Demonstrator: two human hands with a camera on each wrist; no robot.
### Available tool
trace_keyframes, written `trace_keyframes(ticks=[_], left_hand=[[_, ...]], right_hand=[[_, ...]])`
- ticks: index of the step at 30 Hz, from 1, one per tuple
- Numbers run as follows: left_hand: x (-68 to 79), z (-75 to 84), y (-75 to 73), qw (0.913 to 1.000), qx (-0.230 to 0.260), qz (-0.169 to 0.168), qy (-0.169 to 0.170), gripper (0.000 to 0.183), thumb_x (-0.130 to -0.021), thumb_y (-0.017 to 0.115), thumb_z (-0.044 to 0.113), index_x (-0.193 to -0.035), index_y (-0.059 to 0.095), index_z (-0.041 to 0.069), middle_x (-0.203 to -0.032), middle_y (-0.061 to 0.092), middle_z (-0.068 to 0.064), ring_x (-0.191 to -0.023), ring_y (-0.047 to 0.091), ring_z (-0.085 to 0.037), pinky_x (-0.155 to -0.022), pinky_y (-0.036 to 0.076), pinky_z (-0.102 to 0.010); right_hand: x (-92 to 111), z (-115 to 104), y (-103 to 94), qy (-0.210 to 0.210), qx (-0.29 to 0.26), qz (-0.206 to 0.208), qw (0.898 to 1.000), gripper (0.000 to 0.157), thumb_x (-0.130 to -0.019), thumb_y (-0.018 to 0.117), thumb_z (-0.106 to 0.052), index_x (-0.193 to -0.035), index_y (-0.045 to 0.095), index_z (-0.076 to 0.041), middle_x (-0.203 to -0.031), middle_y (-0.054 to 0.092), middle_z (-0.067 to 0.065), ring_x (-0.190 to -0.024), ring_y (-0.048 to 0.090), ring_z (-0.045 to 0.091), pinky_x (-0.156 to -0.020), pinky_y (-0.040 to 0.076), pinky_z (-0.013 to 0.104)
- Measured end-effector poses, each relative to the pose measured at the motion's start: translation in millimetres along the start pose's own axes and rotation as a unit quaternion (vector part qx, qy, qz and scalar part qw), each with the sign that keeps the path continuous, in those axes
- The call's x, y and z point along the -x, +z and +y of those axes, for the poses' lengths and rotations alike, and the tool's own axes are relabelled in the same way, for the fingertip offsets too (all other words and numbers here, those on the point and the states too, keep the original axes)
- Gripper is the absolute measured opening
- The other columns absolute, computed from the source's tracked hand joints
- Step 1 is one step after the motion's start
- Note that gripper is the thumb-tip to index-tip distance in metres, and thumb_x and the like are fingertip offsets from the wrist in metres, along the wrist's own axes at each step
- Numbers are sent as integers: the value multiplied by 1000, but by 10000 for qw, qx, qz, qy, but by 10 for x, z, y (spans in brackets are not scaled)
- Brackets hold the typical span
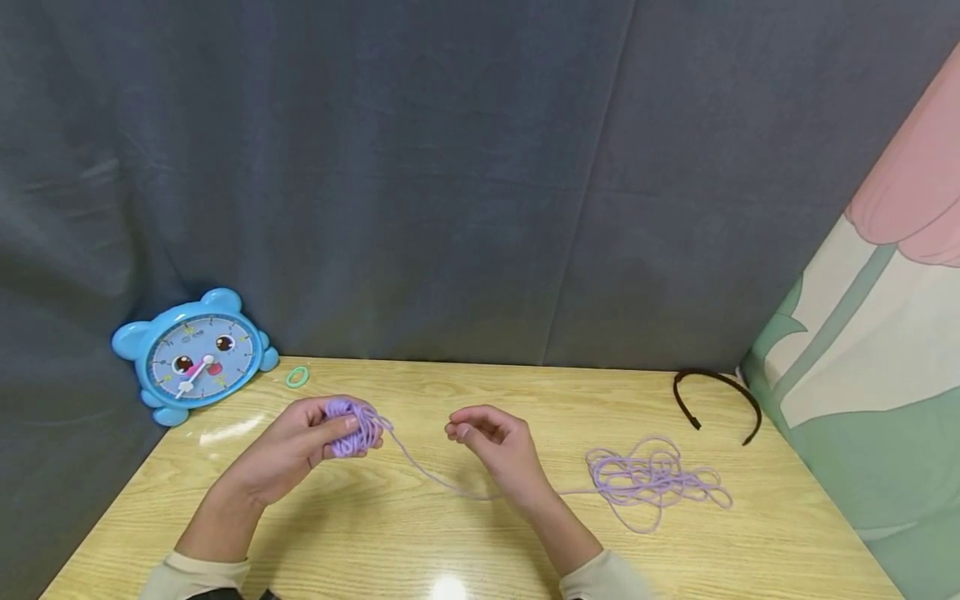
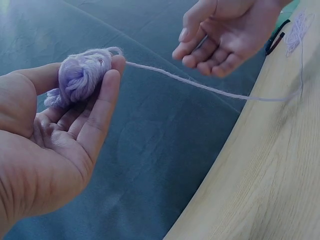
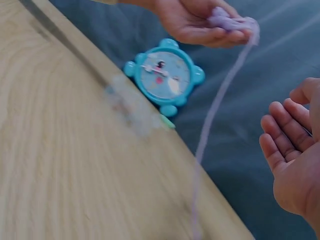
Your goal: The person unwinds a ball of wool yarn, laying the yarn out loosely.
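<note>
My left hand (image 1: 292, 450) holds a small wound ball of lilac yarn (image 1: 351, 429) between thumb and fingers, raised above the table. From the ball a single strand (image 2: 190, 82) runs down to the right, passes behind my right wrist and meets a loose tangle of the same yarn (image 1: 652, 479) on the tabletop. My right hand (image 1: 498, 450) is in the air to the right of the ball, its fingers loosely bent and nothing in them. In the right wrist view the right palm (image 3: 295, 160) shows beside the strand without touching it.
A blue animal-shaped clock (image 1: 198, 354) stands at the table's back left, with a small green ring (image 1: 297, 377) beside it. A black headband (image 1: 720, 379) lies at the back right. Behind the wooden table (image 1: 390, 542) hangs a dark curtain (image 1: 375, 183); a flowered cloth (image 1: 885, 400) covers the right side.
</note>
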State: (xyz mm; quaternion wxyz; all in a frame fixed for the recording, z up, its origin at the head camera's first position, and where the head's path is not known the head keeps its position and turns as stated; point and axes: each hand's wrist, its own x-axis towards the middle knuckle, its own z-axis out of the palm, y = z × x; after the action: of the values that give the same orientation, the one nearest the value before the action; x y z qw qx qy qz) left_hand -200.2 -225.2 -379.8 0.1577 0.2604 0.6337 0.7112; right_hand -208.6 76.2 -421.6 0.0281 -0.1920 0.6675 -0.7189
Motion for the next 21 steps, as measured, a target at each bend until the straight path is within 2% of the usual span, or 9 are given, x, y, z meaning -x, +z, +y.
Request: trace_keyframes(ticks=[6, 10, 13, 16, 21], left_hand=[[-2, -3, 8, 10000, -8, -7, -6, 27, -110, 44, 7, -119, 69, 10, -108, 76, 2, -101, 75, -13, -90, 61, -29], [-5, -13, 1, 10000, 24, 3, -11, 27, -110, 44, 7, -119, 69, 12, -108, 76, 3, -100, 75, -12, -87, 61, -28], [-6, -19, -1, 10000, 23, 29, -50, 26, -110, 45, 7, -119, 69, 13, -107, 76, 4, -99, 75, -11, -85, 61, -27], [-9, -17, 1, 10000, 0, 32, -69, 26, -110, 45, 8, -119, 69, 13, -106, 76, 4, -97, 74, -10, -85, 61, -26], [-13, -6, 14, 9997, -14, 164, -169, 22, -109, 48, 9, -120, 66, 11, -105, 75, 4, -97, 75, -11, -86, 61, -27]], right_hand=[[-27, 97, 272, 158, 79, -497, 9986, 27, -101, 66, -11, -122, 66, 5, -118, 70, 28, -103, 71, 10, -95, 58, 23], [-14, 140, 373, 240, 57, -980, 9949, 29, -101, 65, -10, -126, 65, 2, -124, 67, 31, -107, 70, 8, -94, 57, 22], [16, 153, 388, 258, 47, -1345, 9906, 30, -101, 64, -10, -128, 64, 2, -122, 66, 32, -103, 69, 6, -92, 57, 21], [48, 140, 353, 251, 40, -1531, 9879, 28, -102, 64, -11, -124, 65, 4, -110, 69, 26, -92, 67, 5, -85, 57, 20], [94, 74, 226, 191, 39, -1484, 9887, 28, -102, 64, -13, -114, 67, 11, -90, 68, -1, -77, 62, 3, -73, 55, 20]])
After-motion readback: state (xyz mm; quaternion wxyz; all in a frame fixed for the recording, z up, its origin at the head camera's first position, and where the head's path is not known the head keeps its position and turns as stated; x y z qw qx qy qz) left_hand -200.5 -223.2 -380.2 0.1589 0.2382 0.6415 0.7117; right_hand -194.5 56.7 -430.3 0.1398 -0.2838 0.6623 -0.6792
